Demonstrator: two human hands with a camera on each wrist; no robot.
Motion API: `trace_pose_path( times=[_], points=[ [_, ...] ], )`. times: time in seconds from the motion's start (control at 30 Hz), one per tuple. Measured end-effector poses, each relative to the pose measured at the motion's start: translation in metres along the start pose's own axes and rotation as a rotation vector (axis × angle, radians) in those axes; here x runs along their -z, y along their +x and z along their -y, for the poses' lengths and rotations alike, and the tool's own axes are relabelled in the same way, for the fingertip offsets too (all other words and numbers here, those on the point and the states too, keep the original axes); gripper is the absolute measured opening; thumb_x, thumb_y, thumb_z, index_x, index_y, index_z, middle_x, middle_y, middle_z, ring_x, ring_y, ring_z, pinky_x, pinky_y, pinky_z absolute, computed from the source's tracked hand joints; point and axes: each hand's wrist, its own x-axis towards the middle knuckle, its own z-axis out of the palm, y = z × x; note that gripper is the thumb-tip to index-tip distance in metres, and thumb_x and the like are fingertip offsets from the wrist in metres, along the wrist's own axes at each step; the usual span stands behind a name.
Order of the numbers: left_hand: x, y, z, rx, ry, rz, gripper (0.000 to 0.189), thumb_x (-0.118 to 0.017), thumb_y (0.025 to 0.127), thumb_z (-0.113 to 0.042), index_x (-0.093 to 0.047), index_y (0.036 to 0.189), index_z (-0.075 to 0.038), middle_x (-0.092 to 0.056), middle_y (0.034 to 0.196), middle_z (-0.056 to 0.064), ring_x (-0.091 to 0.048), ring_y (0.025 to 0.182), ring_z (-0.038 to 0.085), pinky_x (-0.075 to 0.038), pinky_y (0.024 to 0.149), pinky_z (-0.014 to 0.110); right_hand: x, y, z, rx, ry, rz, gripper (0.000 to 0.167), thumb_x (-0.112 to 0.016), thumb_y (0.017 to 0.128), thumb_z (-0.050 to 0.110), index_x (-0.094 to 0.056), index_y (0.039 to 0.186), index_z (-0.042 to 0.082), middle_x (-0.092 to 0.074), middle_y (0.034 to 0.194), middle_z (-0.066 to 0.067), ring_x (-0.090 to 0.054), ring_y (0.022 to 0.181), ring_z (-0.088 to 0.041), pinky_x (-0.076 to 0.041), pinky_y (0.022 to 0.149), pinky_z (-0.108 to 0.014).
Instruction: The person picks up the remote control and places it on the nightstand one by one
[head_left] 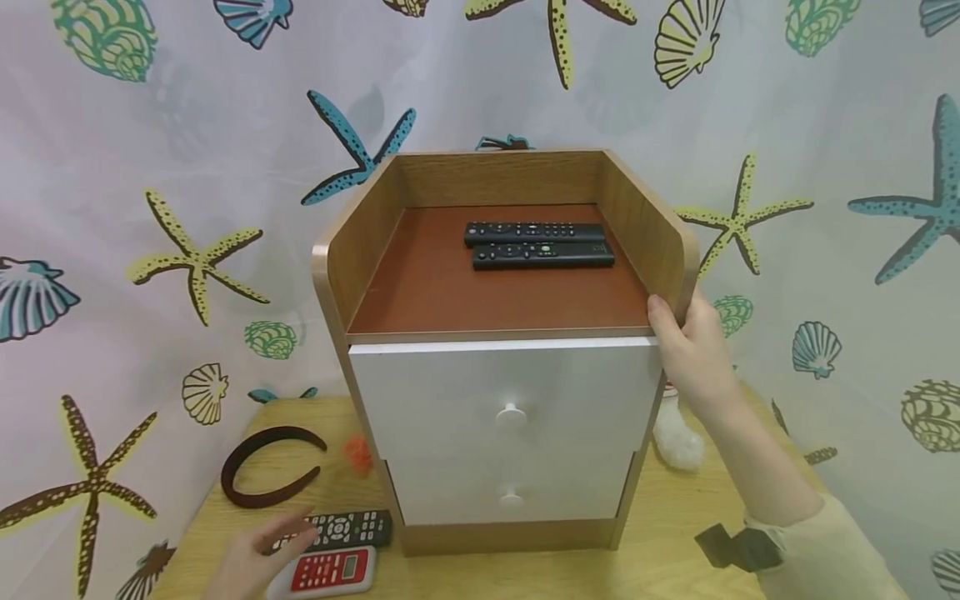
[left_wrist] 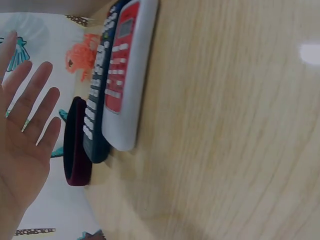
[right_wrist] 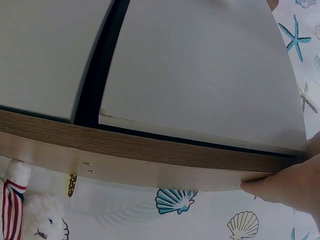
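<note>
A small wooden cabinet [head_left: 465,307] with two white drawers stands in the middle of the head view. My right hand [head_left: 693,354] grips its right side at the front upper corner, thumb on the shelf edge; the right wrist view also shows these fingers [right_wrist: 285,190] around the side panel. The upper drawer [head_left: 450,392] sits slightly proud of the frame. My left hand [head_left: 258,554] hovers with spread fingers near a black remote [head_left: 352,527] and a red and white calculator [head_left: 326,573], holding nothing. In the left wrist view its palm [left_wrist: 20,170] faces the camera.
Two black remotes [head_left: 543,256] lie on the cabinet's top. A dark headband [head_left: 240,462] and a small orange toy [head_left: 357,452] lie left of it on the wooden table [head_left: 675,533]. At right is a white plush toy [head_left: 678,437]. Behind hangs a seashell-patterned curtain [head_left: 465,92].
</note>
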Motion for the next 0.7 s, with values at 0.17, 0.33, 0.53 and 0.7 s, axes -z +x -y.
trace_pose_path(
  times=[0.17,0.33,0.53,0.7],
  points=[
    [-0.004,0.001,0.012,0.058,-0.054,0.046,0.062,-0.064,0.086,-0.044,-0.052,0.134,-0.006,-0.065,0.119,0.012,-0.058,0.114,0.03,-0.051,0.089,0.045,0.0,0.0,-0.001,0.004,0.001,-0.002,0.041,-0.038,0.099,0.015,-0.037,0.135,-0.006,-0.049,0.129,-0.025,-0.048,0.118,-0.031,-0.036,0.103,-0.048],
    [-0.01,0.003,0.019,0.127,-0.094,0.096,0.064,-0.068,0.081,-0.044,-0.054,0.131,-0.006,-0.062,0.124,0.014,-0.054,0.117,0.033,-0.048,0.088,0.05,0.0,0.0,0.0,-0.005,-0.006,-0.011,0.04,-0.039,0.099,0.014,-0.037,0.134,-0.007,-0.05,0.128,-0.025,-0.048,0.117,-0.03,-0.037,0.102,-0.046],
    [-0.019,0.013,0.031,0.127,-0.058,0.13,0.063,-0.072,0.078,-0.045,-0.058,0.129,-0.011,-0.061,0.126,0.011,-0.05,0.12,0.031,-0.047,0.09,0.049,0.0,0.001,-0.001,-0.007,-0.01,-0.013,0.04,-0.04,0.099,0.014,-0.038,0.133,-0.007,-0.05,0.128,-0.024,-0.048,0.117,-0.029,-0.036,0.102,-0.045],
    [-0.026,0.017,0.031,0.177,-0.051,0.151,0.067,-0.074,0.075,-0.045,-0.057,0.13,-0.01,-0.061,0.125,0.01,-0.052,0.115,0.03,-0.048,0.087,0.048,0.0,0.001,-0.001,-0.014,-0.021,-0.014,0.04,-0.039,0.099,0.015,-0.039,0.133,-0.006,-0.052,0.126,-0.023,-0.05,0.113,-0.027,-0.038,0.099,-0.041]
  ],
)
